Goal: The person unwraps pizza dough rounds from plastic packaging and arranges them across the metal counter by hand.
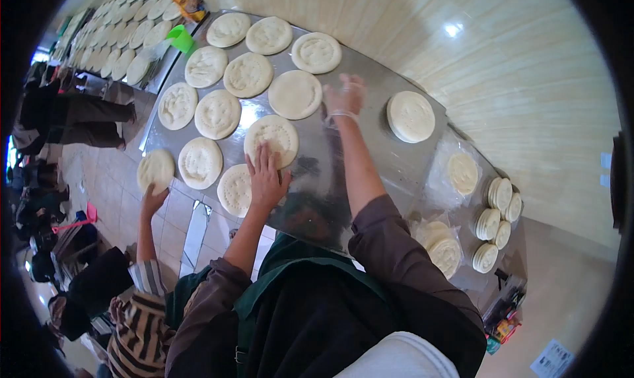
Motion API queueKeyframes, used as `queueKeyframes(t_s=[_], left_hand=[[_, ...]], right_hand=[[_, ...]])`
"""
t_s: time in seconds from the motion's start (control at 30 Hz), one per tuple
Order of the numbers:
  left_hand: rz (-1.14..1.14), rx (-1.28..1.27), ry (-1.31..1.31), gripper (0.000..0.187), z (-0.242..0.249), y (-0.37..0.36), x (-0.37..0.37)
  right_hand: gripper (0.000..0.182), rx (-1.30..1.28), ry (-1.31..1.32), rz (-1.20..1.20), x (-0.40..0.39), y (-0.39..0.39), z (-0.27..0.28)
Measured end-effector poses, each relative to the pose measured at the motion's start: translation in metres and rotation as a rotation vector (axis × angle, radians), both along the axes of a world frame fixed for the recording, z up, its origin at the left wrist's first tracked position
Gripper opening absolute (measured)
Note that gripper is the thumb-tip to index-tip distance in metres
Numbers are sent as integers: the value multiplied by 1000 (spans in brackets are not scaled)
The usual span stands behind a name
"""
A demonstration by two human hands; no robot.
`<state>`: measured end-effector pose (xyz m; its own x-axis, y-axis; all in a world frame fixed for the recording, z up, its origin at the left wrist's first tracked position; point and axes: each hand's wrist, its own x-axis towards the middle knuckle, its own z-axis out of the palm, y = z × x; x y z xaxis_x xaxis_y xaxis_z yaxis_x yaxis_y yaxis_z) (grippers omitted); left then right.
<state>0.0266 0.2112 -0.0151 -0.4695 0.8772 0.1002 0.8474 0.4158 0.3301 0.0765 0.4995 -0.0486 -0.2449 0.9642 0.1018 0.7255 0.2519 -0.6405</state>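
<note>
Dark apron and brown sleeves fill the foreground. Beyond them, the person's left hand (266, 178) lies flat, fingers spread, on a round pale stamped dough disc (272, 138) resting on the steel table (370, 160) among many alike. The right hand (345, 95) hovers open, holding nothing. Another person's hand (152, 200) touches a disc at the edge. Dough looks soft, floppy, likely tacky; support it from underneath.

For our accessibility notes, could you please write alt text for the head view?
A person's left hand presses a round, stamped pale dough disc on a shiny metal table covered with similar discs, while the right hand hovers open farther along.
</note>
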Motion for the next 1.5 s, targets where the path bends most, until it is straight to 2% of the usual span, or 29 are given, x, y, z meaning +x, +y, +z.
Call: queueKeyframes(t_s=[0.03, 0.1, 0.17, 0.27, 0.37, 0.4, 0.47, 0.57, 0.67, 0.77, 0.87, 0.97, 1.1, 1.17, 1.27, 1.37, 1.47, 1.5], left_hand=[[32, 37, -7, 49, 4, 0, 5], [-39, 86, -91, 48, 10, 5, 19], [-137, 118, -202, 47, 10, 15, 37], [-255, 241, -499, 45, -12, 56, 67], [-93, 276, -968, 51, -34, 137, 102], [-14, 336, -1091, 54, -49, 168, 111], [149, 452, -1433, 61, -50, 223, 119], [216, 382, -1606, 65, -51, 246, 119], [276, 504, -1617, 64, -39, 213, 122], [277, 601, -1288, 65, -49, 180, 111], [266, 560, -904, 69, -22, 107, 113], [378, 287, -603, 76, -8, 32, 137], [520, 130, -612, 82, -7, -24, 157], [575, 129, -706, 84, 1, -49, 168], [646, 191, -996, 85, 2, -80, 176], [680, 54, -696, 84, 27, -83, 178], [576, 322, -853, 82, 52, -55, 160], [494, 373, -798, 82, 46, -45, 157]], right_hand=[[90, 17, -4, -20, 27, 12, 15], [87, 310, -323, -379, 88, 39, 26], [91, 50, -436, -409, 163, 95, -16], [94, -365, -372, -285, 189, 85, 57], [89, -368, -244, -259, 207, 89, 40], [89, -407, -108, -213, 209, 86, 38], [89, -488, 160, -117, 211, 73, 33], [91, -462, -31, -100, 203, 57, 27], [92, -176, -38, -94, 187, 17, 25], [90, -319, 173, -18, 170, -19, 47], [90, -387, 137, 54, 165, -73, 61], [89, -516, -79, 78, 169, -133, 49], [82, -507, -115, 132, 185, -189, 43], [79, -615, -68, 164, 193, -207, 58], [73, -604, -101, 244, 202, -223, 61], [67, -681, -6, 259, 195, -222, 75], [59, -766, 225, 154, 198, -196, 26], [57, -837, 341, 100, 194, -180, 25]])
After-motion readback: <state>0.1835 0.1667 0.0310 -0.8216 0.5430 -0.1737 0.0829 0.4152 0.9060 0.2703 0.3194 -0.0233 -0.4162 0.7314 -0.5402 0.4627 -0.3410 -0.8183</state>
